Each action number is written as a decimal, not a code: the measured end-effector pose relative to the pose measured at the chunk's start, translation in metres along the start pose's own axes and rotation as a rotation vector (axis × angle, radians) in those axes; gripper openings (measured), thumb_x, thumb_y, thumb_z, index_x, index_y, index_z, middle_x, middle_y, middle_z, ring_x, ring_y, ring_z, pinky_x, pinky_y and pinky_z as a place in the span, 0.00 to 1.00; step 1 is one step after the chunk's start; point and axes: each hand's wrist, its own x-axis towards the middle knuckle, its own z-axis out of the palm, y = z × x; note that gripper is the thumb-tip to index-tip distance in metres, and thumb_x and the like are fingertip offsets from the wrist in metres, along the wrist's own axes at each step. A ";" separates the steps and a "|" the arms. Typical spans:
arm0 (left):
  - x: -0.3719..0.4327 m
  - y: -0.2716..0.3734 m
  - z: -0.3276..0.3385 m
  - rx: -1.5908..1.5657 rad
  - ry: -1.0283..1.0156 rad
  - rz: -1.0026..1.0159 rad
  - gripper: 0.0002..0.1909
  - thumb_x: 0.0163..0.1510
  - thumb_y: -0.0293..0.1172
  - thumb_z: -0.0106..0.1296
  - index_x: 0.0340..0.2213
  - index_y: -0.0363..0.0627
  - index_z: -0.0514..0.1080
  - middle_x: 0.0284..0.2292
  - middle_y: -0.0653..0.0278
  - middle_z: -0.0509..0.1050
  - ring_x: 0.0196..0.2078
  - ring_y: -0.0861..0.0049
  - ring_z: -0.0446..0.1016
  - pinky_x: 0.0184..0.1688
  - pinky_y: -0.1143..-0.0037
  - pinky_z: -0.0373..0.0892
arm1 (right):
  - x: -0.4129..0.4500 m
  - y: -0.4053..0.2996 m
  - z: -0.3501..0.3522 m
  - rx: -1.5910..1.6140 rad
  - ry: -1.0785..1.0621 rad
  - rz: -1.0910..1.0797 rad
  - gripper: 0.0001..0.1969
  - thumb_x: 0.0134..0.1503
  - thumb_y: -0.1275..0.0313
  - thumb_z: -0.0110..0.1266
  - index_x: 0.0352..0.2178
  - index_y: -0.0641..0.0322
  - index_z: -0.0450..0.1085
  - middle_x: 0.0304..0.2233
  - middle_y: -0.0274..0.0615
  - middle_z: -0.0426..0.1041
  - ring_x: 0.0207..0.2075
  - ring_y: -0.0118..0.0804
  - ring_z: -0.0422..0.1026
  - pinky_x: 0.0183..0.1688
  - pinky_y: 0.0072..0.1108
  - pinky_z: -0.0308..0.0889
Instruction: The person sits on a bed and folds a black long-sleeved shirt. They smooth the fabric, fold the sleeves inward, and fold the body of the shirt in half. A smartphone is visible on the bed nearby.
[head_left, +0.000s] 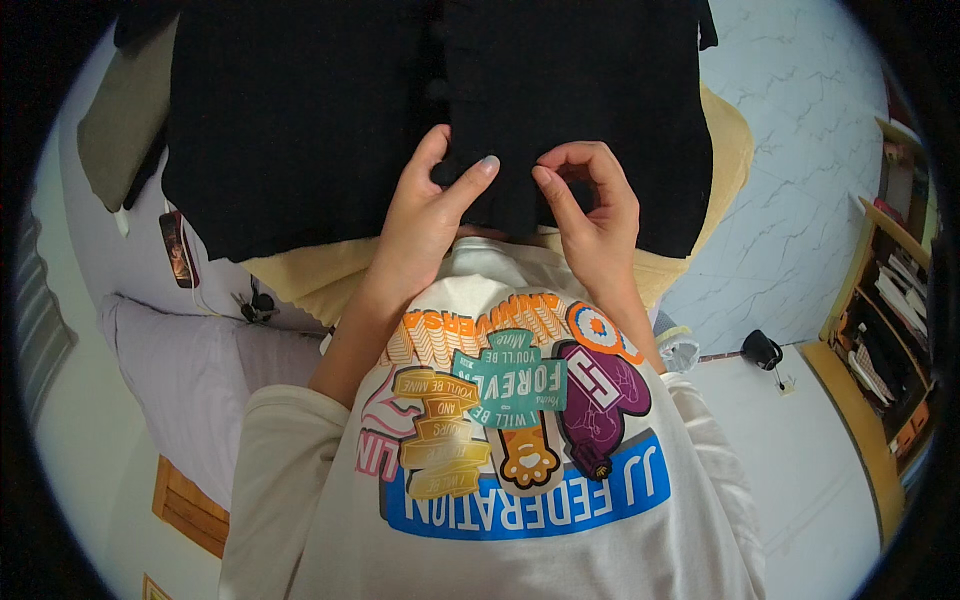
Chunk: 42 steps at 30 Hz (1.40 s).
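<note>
A black garment (300, 142) with a front placket (495, 97) is spread out before me, over a pale yellow cloth (724, 157). My left hand (427, 217) has its thumb on top of the black fabric near the lower placket, the index finger reaching along the placket's edge. Its other fingers are hidden under the cloth. To the right, my right hand (596, 199) pinches the fabric between thumb and index finger at the placket's other side. The dark cloth hides any small detail between those fingertips.
A bed with a lilac pillow (172, 367) lies to the left, with a phone (178, 249) on a cable and small dark items (259, 306). A grey-brown cloth (124, 112) is at upper left. On the right are marbled floor (802, 187), a lined bin (679, 350) and shelves (870, 352).
</note>
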 end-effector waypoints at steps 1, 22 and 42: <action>0.000 -0.001 -0.001 0.039 -0.018 0.022 0.21 0.59 0.27 0.50 0.53 0.38 0.62 0.45 0.57 0.73 0.46 0.76 0.72 0.49 0.76 0.69 | 0.001 -0.001 -0.002 -0.074 -0.029 -0.030 0.04 0.53 0.79 0.57 0.32 0.66 0.69 0.29 0.36 0.70 0.31 0.26 0.69 0.35 0.17 0.65; -0.003 0.004 0.005 0.158 0.113 -0.069 0.37 0.56 0.30 0.55 0.59 0.27 0.49 0.52 0.48 0.66 0.52 0.72 0.68 0.56 0.74 0.63 | -0.009 -0.036 -0.152 -0.209 0.587 -0.019 0.14 0.60 0.75 0.47 0.47 0.68 0.64 0.48 0.47 0.69 0.44 0.33 0.70 0.44 0.22 0.67; 0.016 -0.011 -0.017 -0.430 -0.011 -0.198 0.28 0.50 0.26 0.46 0.55 0.44 0.62 0.51 0.53 0.68 0.53 0.60 0.68 0.57 0.59 0.64 | 0.038 0.028 -0.009 0.161 -0.103 0.279 0.10 0.55 0.77 0.57 0.40 0.63 0.71 0.31 0.31 0.70 0.34 0.22 0.68 0.39 0.14 0.66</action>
